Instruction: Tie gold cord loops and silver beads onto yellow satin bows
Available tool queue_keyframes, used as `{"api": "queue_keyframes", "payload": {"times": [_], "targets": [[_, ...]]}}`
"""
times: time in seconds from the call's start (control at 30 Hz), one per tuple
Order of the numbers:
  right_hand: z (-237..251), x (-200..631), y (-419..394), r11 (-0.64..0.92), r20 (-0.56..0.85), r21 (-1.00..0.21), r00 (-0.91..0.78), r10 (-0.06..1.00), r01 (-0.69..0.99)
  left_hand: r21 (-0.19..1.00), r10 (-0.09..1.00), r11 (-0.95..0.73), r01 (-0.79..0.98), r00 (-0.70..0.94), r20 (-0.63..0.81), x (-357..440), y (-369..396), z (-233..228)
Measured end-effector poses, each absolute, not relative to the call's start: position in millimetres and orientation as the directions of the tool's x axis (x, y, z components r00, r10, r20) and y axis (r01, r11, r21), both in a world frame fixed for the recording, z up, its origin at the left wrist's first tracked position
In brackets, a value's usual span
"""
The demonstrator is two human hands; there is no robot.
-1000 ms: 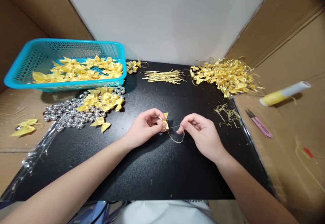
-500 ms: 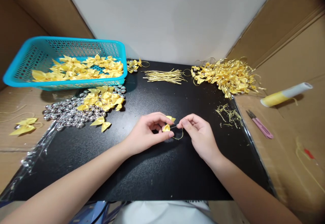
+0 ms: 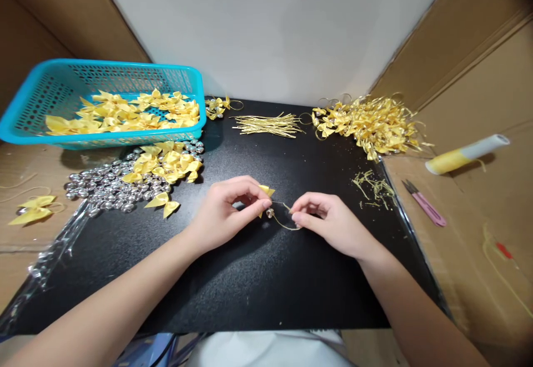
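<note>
Both hands are pinching: left hand [image 3: 225,211] holds a tiny yellow bow [image 3: 265,192] with a small bell [image 3: 270,212] hanging under it, right hand [image 3: 328,220] grips the gold thread [image 3: 285,225] looping between them, just above the black mat [image 3: 258,278]. Looks feather-light and floppy, satin probably slippery, so I'd grab the bow at its knot, not the wings.

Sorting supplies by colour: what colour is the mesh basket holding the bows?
Turquoise blue basket, seen in the head view.

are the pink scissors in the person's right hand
No, the pink scissors lie on the cardboard apart from the right hand, which pinches a gold cord.
</note>
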State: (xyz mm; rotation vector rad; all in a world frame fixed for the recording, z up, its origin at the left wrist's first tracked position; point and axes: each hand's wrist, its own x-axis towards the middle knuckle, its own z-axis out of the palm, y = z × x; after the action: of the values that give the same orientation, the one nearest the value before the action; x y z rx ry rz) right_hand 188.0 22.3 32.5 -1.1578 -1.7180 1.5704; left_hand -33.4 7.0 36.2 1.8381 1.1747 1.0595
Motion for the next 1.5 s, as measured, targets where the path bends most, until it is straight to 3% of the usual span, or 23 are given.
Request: {"api": "queue_keyframes", "payload": {"times": [0.07,0.17,0.27,0.43,0.57,0.8,1.1,1.33,1.5], "targets": [[35.4,196.2,27.8,0.036,-0.151,-0.935,-0.487,0.86,0.353,0.853,0.929,-0.353,0.383,0.253,0.271,-36.7,7.8,36.9],[35.0,199.8,30.9,0.23,0.048,-0.865,-0.382,0.923,0.446,0.838,0.919,-0.378,0.393,0.269,0.288,-36.6,7.7,35.6],[32.1,191.6,26.4,0.408,0.276,-0.811,-0.34,0.899,0.42,0.829,0.902,-0.404,0.387,0.318,0.291,-32.6,7.1,33.4],[27.8,172.3,13.8,0.532,0.36,-0.766,-0.446,0.82,0.361,0.841,0.901,-0.39,0.374,0.344,0.265,-26.0,5.4,31.1],[25.4,168.7,10.5,0.561,0.361,-0.722,-0.471,0.805,0.405,0.885,0.918,-0.33,0.328,0.331,0.219,-23.1,3.9,30.8],[26.9,166.7,7.3,0.476,0.295,-0.779,-0.431,0.853,0.409,0.936,0.94,-0.237,0.259,0.305,0.154,-19.6,2.1,31.3],[36.2,178.1,10.2,0.447,0.355,-0.81,-0.288,0.889,0.38,0.977,0.97,0.009,0.214,0.234,-0.06,-19.8,0.0,28.5],[36.5,173.5,7.0,0.534,0.323,-0.761,-0.5,0.803,0.367,0.983,0.951,0.077,0.165,0.284,-0.122,-19.1,-0.5,27.7],[31.9,168.0,4.5,0.538,0.319,-0.763,-0.516,0.795,0.358,0.98,0.935,0.07,0.185,0.329,-0.129,-16.6,-2.3,30.2]]}}
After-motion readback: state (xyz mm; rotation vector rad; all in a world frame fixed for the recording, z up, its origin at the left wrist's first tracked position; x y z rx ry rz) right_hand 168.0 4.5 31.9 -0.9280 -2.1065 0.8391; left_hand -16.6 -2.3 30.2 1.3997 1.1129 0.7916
